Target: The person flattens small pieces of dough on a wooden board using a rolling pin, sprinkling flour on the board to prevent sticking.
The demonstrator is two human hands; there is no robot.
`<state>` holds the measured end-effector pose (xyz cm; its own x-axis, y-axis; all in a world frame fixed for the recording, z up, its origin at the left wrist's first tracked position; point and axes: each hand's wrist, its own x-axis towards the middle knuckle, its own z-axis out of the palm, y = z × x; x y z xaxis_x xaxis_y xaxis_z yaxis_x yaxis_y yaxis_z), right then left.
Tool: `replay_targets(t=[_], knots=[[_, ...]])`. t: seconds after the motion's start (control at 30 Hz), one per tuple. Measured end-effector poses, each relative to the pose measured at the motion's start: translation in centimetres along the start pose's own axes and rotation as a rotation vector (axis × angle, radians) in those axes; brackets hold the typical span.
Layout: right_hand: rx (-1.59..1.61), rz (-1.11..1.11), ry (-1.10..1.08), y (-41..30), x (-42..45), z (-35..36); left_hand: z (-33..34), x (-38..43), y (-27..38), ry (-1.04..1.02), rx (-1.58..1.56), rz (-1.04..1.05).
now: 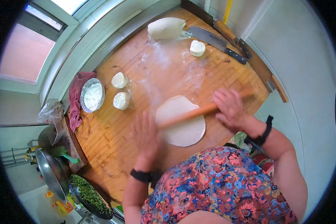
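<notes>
A flat oval sheet of dough (186, 133) lies on the wooden board (109, 151) before me. Across it, at a slant, rests a wooden rolling pin (190, 114), blurred. My right hand (229, 107) is on the pin's right part, fingers bent over it. My left hand (147, 134), also blurred, is at the pin's left end; whether its fingers grip or only press there does not show. Two round dough pieces (119, 80) (121, 100) sit to the left, a third dough piece (197, 48) near the back, beside a large dough lump (167, 28).
A cleaver (208, 37) lies at the back right, by more knives along the wall. At the left are a bowl of flour (93, 95), a maroon cloth (77, 98), a green brush (70, 159), a metal lid (51, 170) and a pan of chopped greens (91, 194).
</notes>
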<state>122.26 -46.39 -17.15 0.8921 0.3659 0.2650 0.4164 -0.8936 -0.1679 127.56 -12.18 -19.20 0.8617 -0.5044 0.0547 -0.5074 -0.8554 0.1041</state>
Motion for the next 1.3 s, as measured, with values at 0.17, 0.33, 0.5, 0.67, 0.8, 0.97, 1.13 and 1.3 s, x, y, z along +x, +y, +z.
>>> replay_targets(t=[0.17, 0.33, 0.5, 0.67, 0.8, 0.97, 1.13, 1.3], knots=[[0.158, -0.028, -0.077, -1.2, -1.7, -1.2, -1.1, -6.3, 0.1, 0.098, -0.381, 0.108], [0.198, 0.089, -0.009, 0.0, -1.9, -2.2, -1.6, -4.0, -1.6, 0.468, -0.773, -0.37], [0.215, 0.275, 0.105, 0.6, -2.8, -3.1, 1.8, 2.6, -0.9, 0.31, -1.072, -0.509], [0.248, 0.331, 0.157, -0.5, -3.2, -3.0, 0.2, 7.1, -0.9, -0.159, -0.8, -0.578], [0.304, 0.334, 0.161, -0.8, -3.6, -2.9, -1.3, 7.4, 0.9, -0.147, -0.48, -0.457], [0.32, 0.327, 0.133, -0.7, -3.7, -2.8, 1.2, 5.1, 0.4, 0.101, -1.188, -0.432], [0.329, 0.243, 0.067, -1.1, -4.0, -2.9, 0.9, -0.4, -0.7, 0.003, -1.396, -0.789], [0.331, 0.062, -0.079, -1.6, -4.5, -2.8, 0.4, -7.2, -0.1, 0.025, -1.193, -0.686]])
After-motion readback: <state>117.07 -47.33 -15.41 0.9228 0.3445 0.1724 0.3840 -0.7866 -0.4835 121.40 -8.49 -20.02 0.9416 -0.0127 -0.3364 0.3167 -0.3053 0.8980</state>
